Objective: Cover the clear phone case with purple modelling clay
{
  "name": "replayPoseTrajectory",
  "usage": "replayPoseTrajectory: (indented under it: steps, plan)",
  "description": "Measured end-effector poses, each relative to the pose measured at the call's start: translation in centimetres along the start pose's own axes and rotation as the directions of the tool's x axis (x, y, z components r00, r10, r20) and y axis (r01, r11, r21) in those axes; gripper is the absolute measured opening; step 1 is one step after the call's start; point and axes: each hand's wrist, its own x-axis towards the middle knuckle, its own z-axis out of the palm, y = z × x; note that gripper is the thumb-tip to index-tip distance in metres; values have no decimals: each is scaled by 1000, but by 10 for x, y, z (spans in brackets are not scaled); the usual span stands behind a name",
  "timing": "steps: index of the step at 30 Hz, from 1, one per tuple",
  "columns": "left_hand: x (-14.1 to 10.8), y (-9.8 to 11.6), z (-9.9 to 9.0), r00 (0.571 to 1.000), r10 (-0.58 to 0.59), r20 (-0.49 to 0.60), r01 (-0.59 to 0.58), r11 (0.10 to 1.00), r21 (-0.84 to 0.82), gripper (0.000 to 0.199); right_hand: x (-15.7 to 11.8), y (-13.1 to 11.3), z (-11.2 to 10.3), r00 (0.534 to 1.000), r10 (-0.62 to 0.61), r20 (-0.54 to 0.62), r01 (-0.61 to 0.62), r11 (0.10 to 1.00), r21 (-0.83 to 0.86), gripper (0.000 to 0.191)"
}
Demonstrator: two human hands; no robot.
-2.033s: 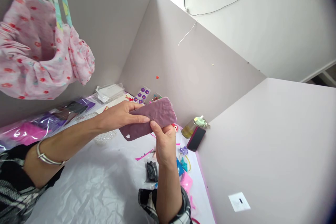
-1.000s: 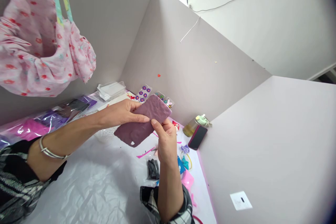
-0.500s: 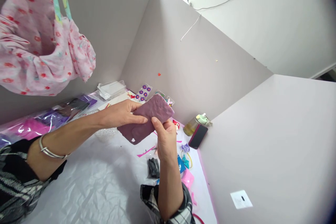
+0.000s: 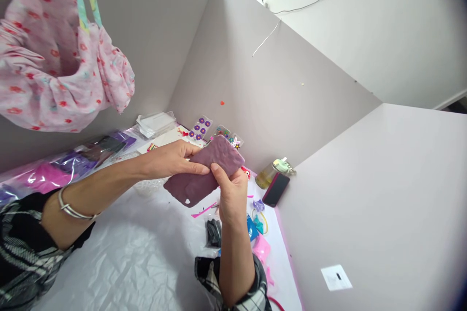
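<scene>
Above the white-sheeted surface (image 4: 120,267), a mauve clay slab (image 4: 193,189) was held up, its long axis running from lower left to upper right. The left hand (image 4: 170,161) gripped it from the left, fingers laid across its face; the right hand (image 4: 231,199) pinched it from below, nearer the upper end. Beyond lay a black packet (image 4: 213,233) and a phone (image 4: 276,189).

The right hand (image 4: 232,194) hides part of the textured mauve slab (image 4: 193,189).
</scene>
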Motion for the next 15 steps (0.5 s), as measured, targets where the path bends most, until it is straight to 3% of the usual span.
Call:
replayPoseTrajectory:
  steps: [5, 8, 11, 15]
  plan:
    - [-1, 4, 0, 996, 72, -45, -70, 997, 45, 29, 0, 0, 0, 997, 28, 76, -31, 999, 34, 19]
    - [-1, 4, 0, 996, 61, -58, -56, 995, 81, 28, 0, 2, 1, 999, 18, 32, -19, 999, 29, 19]
    - [0, 3, 1, 999, 41, -24, -41, 999, 13, 29, 0, 3, 0, 1000, 15, -27, -14, 1000, 18, 16]
    - [-1, 1, 2, 997, 69, -18, -68, 996, 54, 27, 1, 3, 0, 999, 32, -8, -31, 998, 61, 20]
